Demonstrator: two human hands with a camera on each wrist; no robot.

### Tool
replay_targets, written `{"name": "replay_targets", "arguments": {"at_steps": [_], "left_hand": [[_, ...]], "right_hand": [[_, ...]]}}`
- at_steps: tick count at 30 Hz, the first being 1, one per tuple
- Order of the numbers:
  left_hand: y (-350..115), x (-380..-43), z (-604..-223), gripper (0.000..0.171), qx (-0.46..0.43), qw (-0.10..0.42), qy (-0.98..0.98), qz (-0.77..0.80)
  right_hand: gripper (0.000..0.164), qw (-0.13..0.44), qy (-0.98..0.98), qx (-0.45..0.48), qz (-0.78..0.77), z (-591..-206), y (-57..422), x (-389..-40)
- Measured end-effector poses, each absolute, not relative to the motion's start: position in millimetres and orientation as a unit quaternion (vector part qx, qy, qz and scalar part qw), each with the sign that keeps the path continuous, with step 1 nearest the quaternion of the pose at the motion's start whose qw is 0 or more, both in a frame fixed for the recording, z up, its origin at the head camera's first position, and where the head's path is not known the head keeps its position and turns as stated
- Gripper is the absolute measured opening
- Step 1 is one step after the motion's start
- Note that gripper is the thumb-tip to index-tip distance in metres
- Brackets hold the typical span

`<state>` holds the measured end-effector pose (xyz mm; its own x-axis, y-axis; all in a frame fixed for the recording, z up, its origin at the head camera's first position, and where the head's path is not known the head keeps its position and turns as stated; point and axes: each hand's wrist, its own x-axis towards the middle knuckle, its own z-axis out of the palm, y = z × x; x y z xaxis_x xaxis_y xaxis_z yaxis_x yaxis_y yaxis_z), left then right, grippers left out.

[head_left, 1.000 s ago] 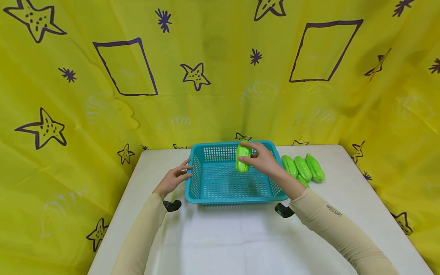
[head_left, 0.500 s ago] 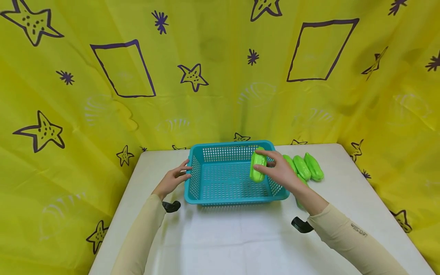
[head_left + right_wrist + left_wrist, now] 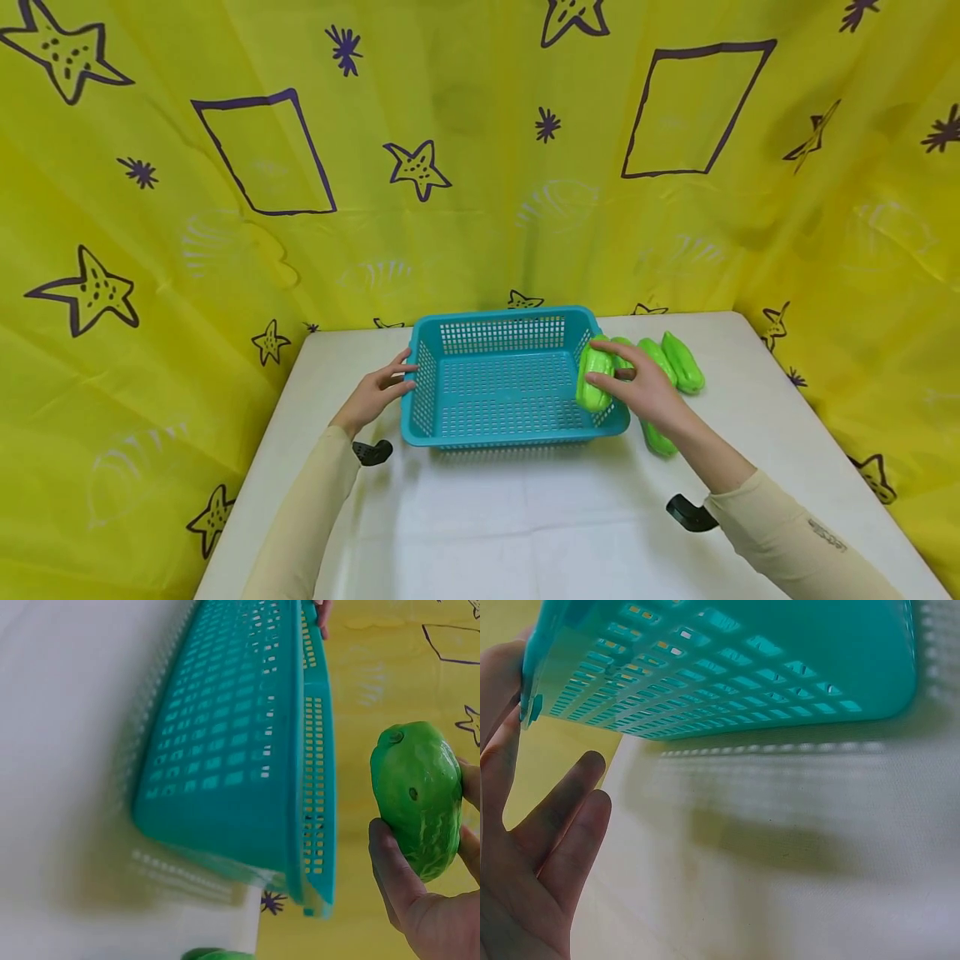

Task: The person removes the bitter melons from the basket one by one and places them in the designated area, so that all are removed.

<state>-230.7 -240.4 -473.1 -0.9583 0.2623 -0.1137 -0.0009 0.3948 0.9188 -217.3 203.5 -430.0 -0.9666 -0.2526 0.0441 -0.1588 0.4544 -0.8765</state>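
Note:
My right hand (image 3: 645, 387) pinches a glossy green gourd-like vegetable (image 3: 594, 382) between thumb and fingers, over the right rim of a teal perforated basket (image 3: 502, 392). Seen from the right wrist, this vegetable (image 3: 420, 799) is plump and wrinkled, with small dark spots, and is held apart from the basket (image 3: 217, 750). At the basket's left rim rests my left hand (image 3: 375, 396), its fingers mostly straight. The left wrist view shows that hand (image 3: 532, 870) beside the basket wall (image 3: 742, 675), two fingers stretched out below the rim. No vegetables show inside the basket.
Several similar green vegetables lie right of the basket on the white table (image 3: 510, 533), one (image 3: 682, 362) farthest right and another (image 3: 658, 439) nearer the front. A yellow patterned curtain (image 3: 480, 233) hangs behind and at both sides. Dark wrist-camera mounts (image 3: 690, 512) stick out beneath the sleeves.
My right hand has carried the green vegetable rightward and slightly toward me, from over the basket's middle to its right rim. The left hand and basket have stayed put.

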Motion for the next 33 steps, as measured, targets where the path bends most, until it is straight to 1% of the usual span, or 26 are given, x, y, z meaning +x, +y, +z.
{"name": "replay_targets", "arguments": {"at_steps": [10,16,23,33], "left_hand": [[-241.4,-230.0,-474.2,0.046,0.092,0.114,0.821,0.551],[-239.7,-230.0,-474.7,0.045,0.089,0.112,0.822,0.552],[-249.7,-245.6,-501.5,0.047,0.089,0.104,0.831,0.54],[-250.4,-244.5,-502.0,0.047,0.087,0.1,0.832,0.539]], "right_hand": [[0.062,0.031,0.862,-0.116,-0.493,-444.8,227.1,-216.2],[0.063,0.048,0.871,-0.115,-0.475,-447.1,251.0,-213.9],[0.066,0.071,0.873,-0.109,-0.471,-442.8,284.5,-211.4],[0.065,0.086,0.878,-0.104,-0.459,-455.6,322.4,-209.4]]}}
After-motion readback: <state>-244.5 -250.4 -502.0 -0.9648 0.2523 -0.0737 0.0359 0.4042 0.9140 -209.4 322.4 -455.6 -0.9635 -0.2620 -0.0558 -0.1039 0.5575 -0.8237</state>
